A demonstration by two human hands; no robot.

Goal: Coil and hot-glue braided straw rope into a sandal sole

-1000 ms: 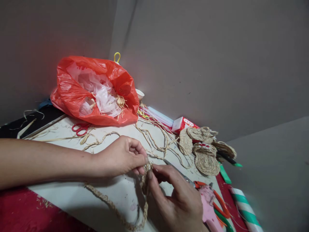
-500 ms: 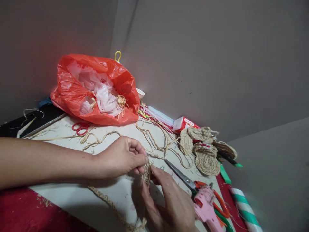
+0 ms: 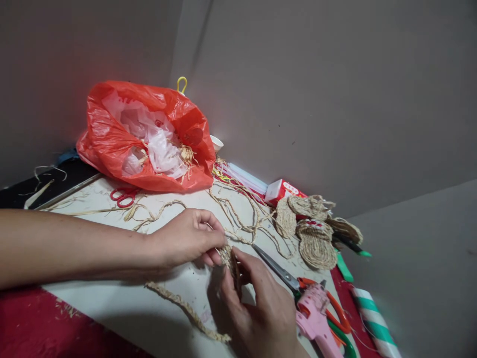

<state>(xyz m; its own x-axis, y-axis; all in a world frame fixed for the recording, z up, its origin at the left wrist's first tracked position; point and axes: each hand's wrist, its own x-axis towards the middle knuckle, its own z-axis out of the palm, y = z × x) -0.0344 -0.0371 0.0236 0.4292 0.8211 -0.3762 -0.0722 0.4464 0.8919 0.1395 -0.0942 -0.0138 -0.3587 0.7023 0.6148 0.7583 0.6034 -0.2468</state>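
Fingers of your left hand (image 3: 188,238) are pinched on the upper end of the woven straw piece (image 3: 225,256); thumb and forefinger of your right hand (image 3: 266,306) grip its near side. Piece sits between both hands, above the white tabletop (image 3: 179,278). Scissors (image 3: 276,267) and pink glue gun (image 3: 315,315) are just beside your right hand. Braided strand (image 3: 190,312) is near it too.

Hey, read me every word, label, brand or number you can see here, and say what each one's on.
No text is readable.
Red-and-white box: pale label print, too small.
Whitish plastic inside the red bag: red print, too blurred.
Same red bag: dark round mark, unclear whether lettering.
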